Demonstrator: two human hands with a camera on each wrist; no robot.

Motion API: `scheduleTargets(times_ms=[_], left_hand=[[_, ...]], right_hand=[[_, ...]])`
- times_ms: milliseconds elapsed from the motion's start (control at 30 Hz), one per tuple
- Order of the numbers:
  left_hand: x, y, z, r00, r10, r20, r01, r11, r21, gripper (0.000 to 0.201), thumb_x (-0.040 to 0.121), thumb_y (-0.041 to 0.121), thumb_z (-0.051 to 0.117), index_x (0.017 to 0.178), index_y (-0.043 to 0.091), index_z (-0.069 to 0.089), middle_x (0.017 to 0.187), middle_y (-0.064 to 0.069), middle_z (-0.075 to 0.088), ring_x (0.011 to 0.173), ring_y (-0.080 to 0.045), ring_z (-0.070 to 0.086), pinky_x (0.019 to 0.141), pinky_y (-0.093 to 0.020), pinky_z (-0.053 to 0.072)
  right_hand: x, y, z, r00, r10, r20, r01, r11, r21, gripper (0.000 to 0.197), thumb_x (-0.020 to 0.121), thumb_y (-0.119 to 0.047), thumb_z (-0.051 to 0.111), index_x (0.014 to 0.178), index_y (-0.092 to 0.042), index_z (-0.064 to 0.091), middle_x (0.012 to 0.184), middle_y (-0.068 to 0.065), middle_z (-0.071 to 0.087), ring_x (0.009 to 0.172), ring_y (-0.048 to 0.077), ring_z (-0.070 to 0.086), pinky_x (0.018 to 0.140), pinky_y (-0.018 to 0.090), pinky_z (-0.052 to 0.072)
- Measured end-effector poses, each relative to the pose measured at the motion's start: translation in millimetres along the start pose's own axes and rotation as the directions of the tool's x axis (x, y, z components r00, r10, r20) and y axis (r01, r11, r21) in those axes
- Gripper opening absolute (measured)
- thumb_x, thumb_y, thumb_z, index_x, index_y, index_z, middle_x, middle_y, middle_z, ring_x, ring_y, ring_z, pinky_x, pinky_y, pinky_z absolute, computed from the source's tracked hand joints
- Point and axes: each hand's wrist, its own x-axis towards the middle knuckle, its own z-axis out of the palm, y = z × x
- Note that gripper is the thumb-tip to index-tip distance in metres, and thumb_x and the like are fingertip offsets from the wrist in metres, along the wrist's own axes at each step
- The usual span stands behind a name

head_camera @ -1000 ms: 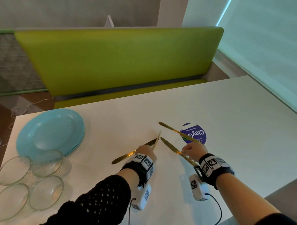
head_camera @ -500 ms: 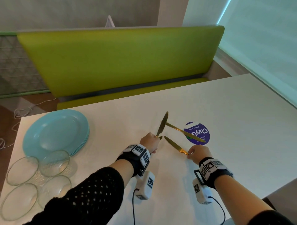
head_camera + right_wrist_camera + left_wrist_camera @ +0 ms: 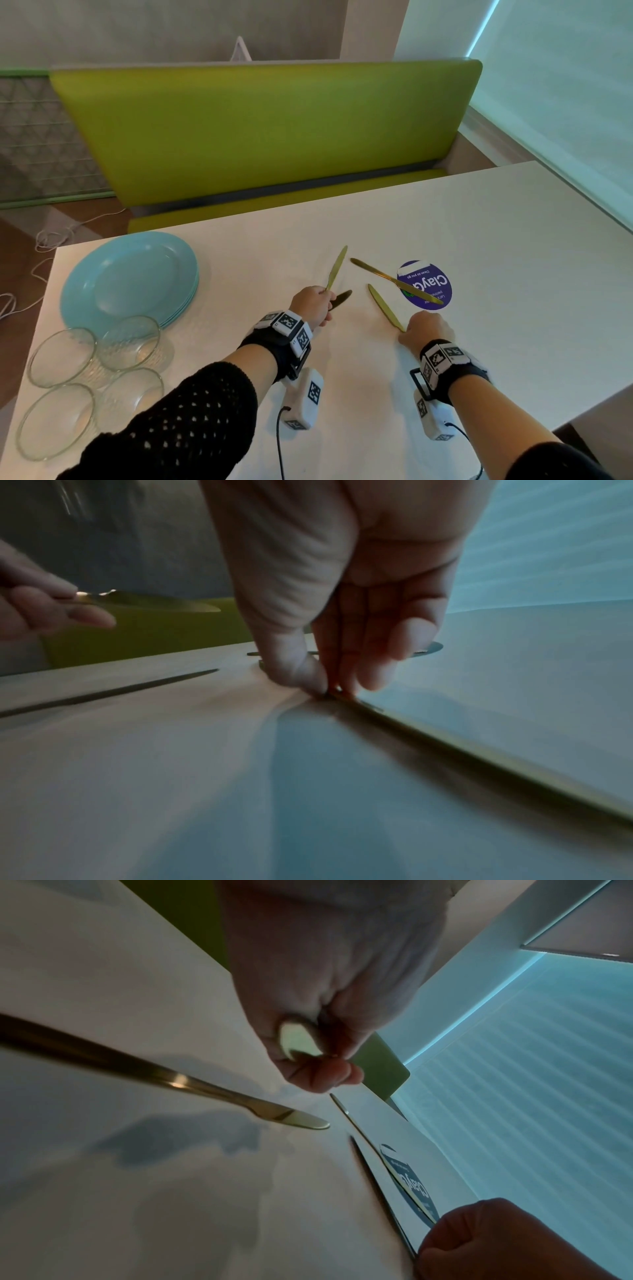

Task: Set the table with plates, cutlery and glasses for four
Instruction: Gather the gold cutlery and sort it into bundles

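Note:
My left hand (image 3: 322, 298) grips a gold knife (image 3: 335, 269) by its handle, blade raised and pointing away; its handle end (image 3: 298, 1039) shows between the curled fingers (image 3: 322, 1074). A second knife (image 3: 342, 299) lies on the white table (image 3: 479, 240) beside that hand. My right hand (image 3: 407, 330) pinches a third knife (image 3: 383, 310) flat on the table, thumb (image 3: 294, 666) and fingertips pressed at its middle. A fourth knife (image 3: 394, 281) lies across a purple round sticker (image 3: 428, 284). Stacked blue plates (image 3: 126, 281) and several glass bowls (image 3: 126, 342) sit at the left.
A green bench (image 3: 267, 130) runs along the table's far side. A window blind (image 3: 565, 102) is at the right. Cables (image 3: 51, 240) lie on the floor past the table's left edge. Bare tabletop stretches to the right of the sticker.
My left hand has lifted one knife off the table and swung its blade from pointing right to pointing away. The right hand keeps pinching its knife on the table.

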Motion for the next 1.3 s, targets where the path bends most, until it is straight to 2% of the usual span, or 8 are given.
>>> scheduleTargets(times_ms=[233, 467, 667, 800, 867, 967, 1100, 1300], left_hand=[[-3, -2, 1, 1.0, -0.022, 0.018, 0.024, 0.994, -0.111, 0.022, 0.1, 0.013, 0.032, 0.097, 0.006, 0.053, 0.069, -0.003, 0.049, 0.055, -0.015, 0.051, 0.049, -0.022, 0.044], [-5, 3, 4, 0.997, -0.056, 0.057, 0.066, 0.978, -0.197, 0.018, 0.101, 0.013, 0.034, 0.101, 0.002, 0.048, 0.077, -0.008, 0.058, 0.06, -0.019, 0.058, 0.055, -0.025, 0.052], [-10, 5, -1, 0.998, 0.004, 0.069, -0.003, 1.0, -0.01, 0.023, 0.097, 0.012, 0.037, 0.106, 0.007, 0.057, 0.091, -0.004, 0.061, 0.076, -0.016, 0.059, 0.065, -0.021, 0.049], [-11, 4, -5, 0.997, 0.019, 0.075, -0.02, 0.999, 0.024, 0.023, 0.091, 0.012, 0.039, 0.099, 0.013, 0.06, 0.104, -0.015, 0.067, 0.096, -0.033, 0.064, 0.09, -0.044, 0.053], [-12, 2, -6, 0.994, 0.017, 0.108, -0.018, 1.0, 0.004, 0.022, 0.089, 0.01, 0.037, 0.097, 0.011, 0.058, 0.092, -0.018, 0.067, 0.082, -0.033, 0.064, 0.082, -0.046, 0.056], [-18, 1, -9, 0.989, 0.017, 0.148, -0.001, 0.994, -0.108, 0.024, 0.088, 0.006, 0.033, 0.095, 0.01, 0.055, 0.068, -0.01, 0.06, 0.061, -0.022, 0.056, 0.055, -0.031, 0.048], [-17, -3, -18, 0.994, -0.002, 0.107, 0.016, 0.991, -0.132, 0.024, 0.092, 0.002, 0.029, 0.086, 0.013, 0.05, 0.061, -0.006, 0.053, 0.052, -0.016, 0.05, 0.048, -0.024, 0.036], [-16, -5, -37, 0.994, -0.069, 0.09, 0.083, 0.982, -0.167, 0.022, 0.092, 0.006, 0.028, 0.078, 0.014, 0.042, 0.06, -0.003, 0.037, 0.046, -0.012, 0.028, 0.043, -0.023, 0.021]], right_hand=[[-12, -6, -3, 1.0, -0.001, -0.008, 0.002, 0.999, 0.039, 0.02, 0.085, -0.027, 0.059, 0.097, -0.013, 0.066, 0.09, 0.003, 0.066, 0.084, 0.02, 0.063, 0.068, 0.025, 0.047], [-19, -48, -32, 0.979, -0.188, 0.085, 0.123, 0.862, 0.492, 0.019, 0.087, -0.024, 0.061, 0.083, -0.007, 0.068, 0.085, 0.006, 0.075, 0.076, 0.017, 0.072, 0.081, 0.032, 0.058], [-24, -82, -43, 0.938, -0.272, 0.216, -0.012, 0.597, 0.802, 0.019, 0.087, -0.017, 0.062, 0.069, -0.014, 0.059, 0.068, 0.005, 0.064, 0.053, 0.013, 0.062, 0.046, 0.018, 0.051], [-28, -92, -44, 0.917, -0.272, 0.293, -0.088, 0.577, 0.812, 0.025, 0.089, -0.014, 0.059, 0.067, -0.004, 0.06, 0.053, 0.007, 0.066, 0.043, 0.013, 0.06, 0.05, 0.021, 0.051], [-30, -96, -43, 0.925, -0.27, 0.268, -0.075, 0.561, 0.825, 0.025, 0.089, -0.013, 0.059, 0.065, -0.006, 0.059, 0.04, 0.0, 0.061, 0.037, 0.01, 0.059, 0.042, 0.019, 0.049], [-34, -104, -45, 0.916, -0.281, 0.287, -0.069, 0.594, 0.802, 0.034, 0.092, -0.014, 0.055, 0.06, -0.005, 0.055, 0.038, 0.002, 0.057, 0.037, 0.014, 0.054, 0.048, 0.021, 0.045], [-41, -113, -48, 0.888, -0.341, 0.31, -0.082, 0.546, 0.834, 0.032, 0.093, -0.004, 0.051, 0.062, 0.001, 0.058, 0.041, 0.007, 0.058, 0.034, 0.014, 0.055, 0.046, 0.019, 0.049], [-45, -120, -39, 0.897, -0.368, 0.244, -0.045, 0.474, 0.879, 0.011, 0.087, -0.001, 0.061, 0.077, -0.004, 0.065, 0.071, 0.01, 0.064, 0.052, 0.018, 0.06, 0.048, 0.021, 0.054]])
